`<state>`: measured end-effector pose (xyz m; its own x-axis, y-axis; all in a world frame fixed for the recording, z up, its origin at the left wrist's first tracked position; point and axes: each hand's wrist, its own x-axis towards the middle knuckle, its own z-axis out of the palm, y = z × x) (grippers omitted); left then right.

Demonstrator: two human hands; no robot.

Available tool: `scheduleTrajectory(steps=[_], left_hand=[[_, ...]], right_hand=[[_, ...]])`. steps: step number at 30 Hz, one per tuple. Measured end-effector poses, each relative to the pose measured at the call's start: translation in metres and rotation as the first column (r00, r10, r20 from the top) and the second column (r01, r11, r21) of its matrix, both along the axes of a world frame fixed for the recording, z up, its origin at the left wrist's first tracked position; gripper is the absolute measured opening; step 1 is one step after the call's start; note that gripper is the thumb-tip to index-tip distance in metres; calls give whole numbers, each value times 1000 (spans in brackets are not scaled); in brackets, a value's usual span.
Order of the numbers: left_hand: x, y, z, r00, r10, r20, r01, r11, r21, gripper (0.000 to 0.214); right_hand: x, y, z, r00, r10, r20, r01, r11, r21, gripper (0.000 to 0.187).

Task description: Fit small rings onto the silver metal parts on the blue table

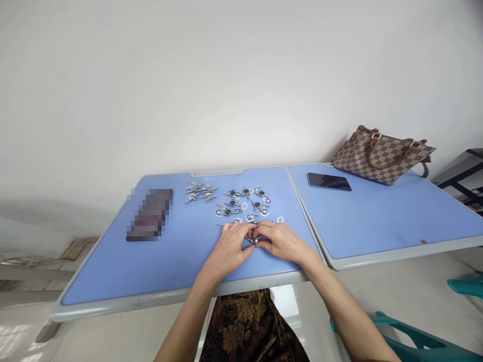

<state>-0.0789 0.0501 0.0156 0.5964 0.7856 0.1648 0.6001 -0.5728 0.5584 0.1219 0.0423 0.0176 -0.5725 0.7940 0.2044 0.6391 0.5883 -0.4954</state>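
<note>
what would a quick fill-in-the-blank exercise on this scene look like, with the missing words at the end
1. The left hand and right hand meet at a small metal part over the tabletop on the ____.
2. Inside its gray rim, that tabletop is colored ____.
3. The handbag has a ____ pattern.

Missing words: left; blue; checkered

You have room along the near edge of the tabletop (151, 271), from your left hand (229, 251) to the near-left corner. Toward the far edge, metal fittings (228, 212) bar you; by the left edge, a pixelated dark object (153, 215) does. You can't judge gaps beneath your right hand (281, 241).
</note>
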Motion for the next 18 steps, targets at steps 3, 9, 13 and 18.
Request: scheduleTrajectory(steps=[3, 9, 13, 18], left_hand=[[0, 0, 0, 1000, 0, 3, 0, 1000, -3, 28], [0, 0, 1, 1000, 13, 0, -13, 999, -33, 29], [0, 0, 2, 1000, 17, -9, -17, 999, -43, 22], [-1, 1, 1, 1000, 18, 2, -18, 999, -33, 15]], right_hand=[[0, 0, 1, 1000, 1, -6, -2, 1000, -18, 17], [-1, -1, 4, 998, -4, -57, 0, 998, -55, 18], [0, -1, 5, 997, -7, -76, 2, 998, -67, 16], [3, 0, 1, 987, -44, -152, 29, 994, -101, 16]])
